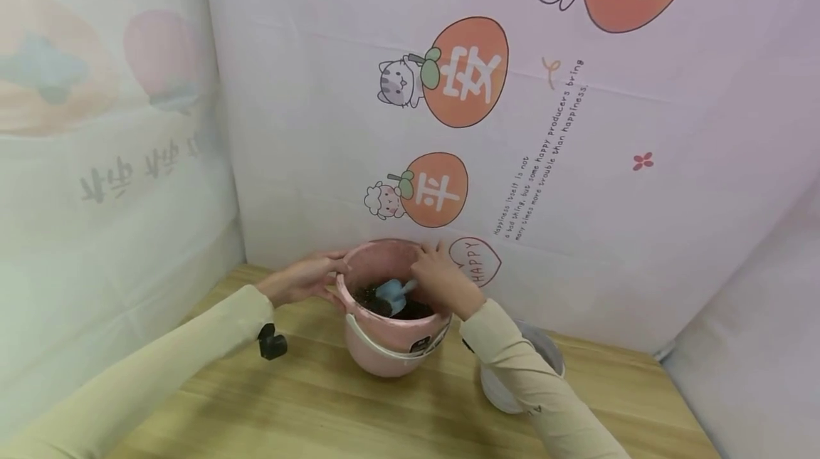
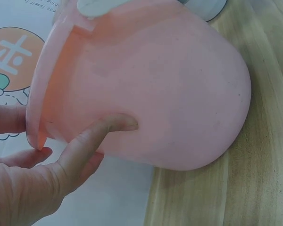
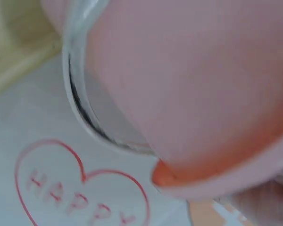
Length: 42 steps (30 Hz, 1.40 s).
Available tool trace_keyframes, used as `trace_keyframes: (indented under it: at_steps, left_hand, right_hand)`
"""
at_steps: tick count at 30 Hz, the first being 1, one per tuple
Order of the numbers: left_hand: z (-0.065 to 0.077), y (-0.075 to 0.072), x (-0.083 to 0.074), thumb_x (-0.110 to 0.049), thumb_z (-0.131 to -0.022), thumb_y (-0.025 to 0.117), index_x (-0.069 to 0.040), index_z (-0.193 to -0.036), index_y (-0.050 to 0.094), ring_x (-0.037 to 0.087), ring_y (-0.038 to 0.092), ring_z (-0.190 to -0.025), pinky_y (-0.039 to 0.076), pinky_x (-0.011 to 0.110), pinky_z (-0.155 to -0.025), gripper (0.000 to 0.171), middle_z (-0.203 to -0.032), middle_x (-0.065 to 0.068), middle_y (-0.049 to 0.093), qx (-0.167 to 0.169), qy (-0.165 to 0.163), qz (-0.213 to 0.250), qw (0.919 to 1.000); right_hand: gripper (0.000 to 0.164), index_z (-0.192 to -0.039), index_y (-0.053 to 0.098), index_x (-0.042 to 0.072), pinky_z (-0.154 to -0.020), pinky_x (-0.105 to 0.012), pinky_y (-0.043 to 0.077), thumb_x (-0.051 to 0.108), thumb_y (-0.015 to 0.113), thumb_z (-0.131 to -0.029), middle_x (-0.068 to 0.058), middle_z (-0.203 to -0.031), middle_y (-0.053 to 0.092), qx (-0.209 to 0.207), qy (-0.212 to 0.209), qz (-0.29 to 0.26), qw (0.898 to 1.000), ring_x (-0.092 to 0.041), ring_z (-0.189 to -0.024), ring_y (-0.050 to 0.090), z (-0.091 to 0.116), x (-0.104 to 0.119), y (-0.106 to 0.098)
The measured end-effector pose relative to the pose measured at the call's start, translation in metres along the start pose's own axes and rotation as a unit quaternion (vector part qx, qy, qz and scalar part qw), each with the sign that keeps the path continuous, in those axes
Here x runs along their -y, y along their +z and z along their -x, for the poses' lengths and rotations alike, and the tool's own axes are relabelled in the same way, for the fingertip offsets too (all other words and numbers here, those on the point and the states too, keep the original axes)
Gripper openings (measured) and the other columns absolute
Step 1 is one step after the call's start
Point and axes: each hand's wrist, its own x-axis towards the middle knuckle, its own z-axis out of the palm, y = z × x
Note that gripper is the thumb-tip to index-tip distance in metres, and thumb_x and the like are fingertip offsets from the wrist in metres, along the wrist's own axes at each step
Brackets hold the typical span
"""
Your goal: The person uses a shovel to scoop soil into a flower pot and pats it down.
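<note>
A pink bucket [image 1: 384, 359] with a pale handle stands on the wooden table, dark soil [image 1: 416, 311] inside it. My left hand [image 1: 310, 275] holds the bucket's rim at the left. In the left wrist view, the thumb of that hand [image 2: 37, 181] lies against the bucket's outer wall and the other fingers are at the rim. Reaching over the opening, my right hand [image 1: 445, 280] grips a small blue hand trowel [image 1: 392, 294], whose blade is down at the soil. The right wrist view is blurred, with the bucket wall [image 3: 188, 84] covering most of it.
A white container [image 1: 502, 391] stands on the table to the right, partly hidden by the right sleeve. Behind the bucket hangs a printed white cloth [image 1: 320, 124], and another covers the left side. The wooden tabletop [image 1: 307, 402] spreads in front.
</note>
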Motion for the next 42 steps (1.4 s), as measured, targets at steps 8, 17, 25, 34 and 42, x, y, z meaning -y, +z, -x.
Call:
trace_keyframes:
  at_steps: [8,17,25,34,42]
  left_hand:
    - [0.000,0.000,-0.001,-0.006,-0.106,0.043,-0.001,-0.167,0.013,0.050,0.021,-0.155,0.058,0.059,-0.103,0.068,-0.174,0.025,0.002,0.004,0.006,0.008,0.9999]
    - [0.002,-0.001,0.001,-0.008,-0.107,0.044,-0.001,-0.167,0.013,0.048,0.026,-0.154,0.061,0.054,-0.098,0.068,-0.172,0.029,0.008,0.002,-0.002,0.008,1.0000]
    - [0.003,-0.003,-0.001,-0.007,-0.105,0.046,-0.002,-0.167,0.015,0.048,0.033,-0.150,0.065,0.048,-0.090,0.069,-0.173,0.026,0.006,-0.001,-0.001,0.012,0.9999]
    - [0.003,-0.004,0.000,-0.005,-0.105,0.044,0.000,-0.166,0.013,0.050,0.025,-0.153,0.064,0.051,-0.094,0.069,-0.173,0.028,0.002,0.008,0.006,0.021,0.9997]
    - [0.001,-0.004,0.001,-0.006,-0.107,0.045,-0.001,-0.167,0.014,0.048,0.020,-0.156,0.061,0.051,-0.099,0.068,-0.174,0.024,-0.001,0.019,0.006,0.031,0.9993]
  right_hand:
    - [0.005,-0.085,0.081,0.023,-0.089,-0.048,0.051,0.027,0.083,-0.087,-0.002,-0.102,0.073,0.029,0.020,0.151,0.988,-0.023,-0.099,0.056,-0.002,-0.001,-0.007]
    - [0.009,-0.086,0.079,0.018,-0.094,-0.050,0.054,0.025,0.083,-0.088,-0.005,-0.108,0.075,0.026,-0.025,0.018,0.999,-0.026,-0.108,0.059,-0.001,0.008,0.007]
    - [0.014,-0.081,0.076,0.016,-0.079,-0.041,0.059,0.014,0.071,-0.094,-0.005,-0.098,0.069,0.004,-0.055,0.057,0.997,-0.023,-0.101,0.061,-0.005,0.009,0.013]
    - [0.013,-0.080,0.075,0.015,-0.104,-0.057,0.049,0.011,0.077,-0.092,-0.002,-0.096,0.070,0.105,-0.034,-0.131,0.985,-0.025,-0.106,0.059,-0.007,0.003,0.012]
    - [0.007,-0.084,0.080,0.016,-0.106,-0.051,0.049,0.013,0.079,-0.091,0.007,-0.087,0.076,0.118,-0.047,-0.205,0.970,-0.021,-0.103,0.063,-0.006,-0.001,0.016]
